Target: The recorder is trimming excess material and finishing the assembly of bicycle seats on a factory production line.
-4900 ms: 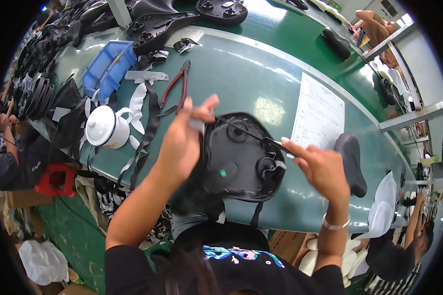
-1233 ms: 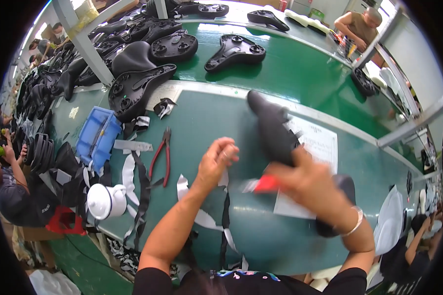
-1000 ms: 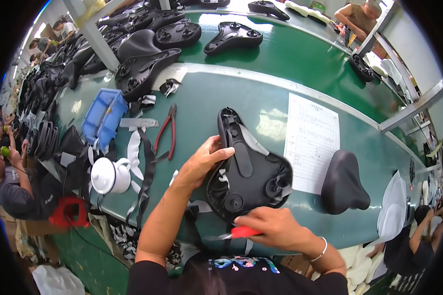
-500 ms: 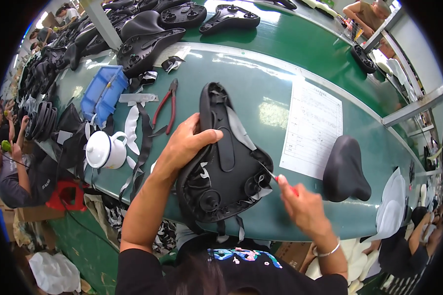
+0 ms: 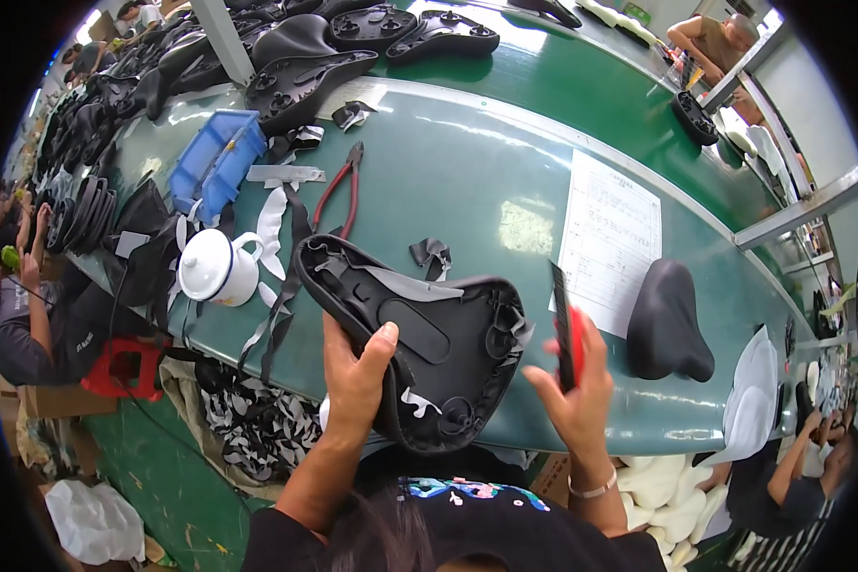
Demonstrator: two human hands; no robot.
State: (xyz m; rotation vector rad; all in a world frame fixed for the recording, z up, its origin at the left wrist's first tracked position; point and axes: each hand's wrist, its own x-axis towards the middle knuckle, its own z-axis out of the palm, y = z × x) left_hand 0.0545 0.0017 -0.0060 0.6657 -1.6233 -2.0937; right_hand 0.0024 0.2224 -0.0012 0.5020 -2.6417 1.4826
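Observation:
A black bicycle saddle, turned underside up, lies tilted over the table's near edge with its nose to the upper left. My left hand grips its near side, thumb on the rim and the other fingers hidden beneath. Grey and white cover edges show inside its rim. To the saddle's right, apart from it, my right hand holds a red utility knife with a long dark blade pointing up. Beyond the saddle lies a black fabric scrap.
Red-handled pliers, a blue bin and a white lidded mug stand left. A printed sheet and another saddle lie right. Piled saddles fill the far left. Other people work around the table.
The saddle has turned, its nose swinging left and toward me. My right hand has drawn the knife off its rim and tipped the blade upward. The black scrap now shows beyond it.

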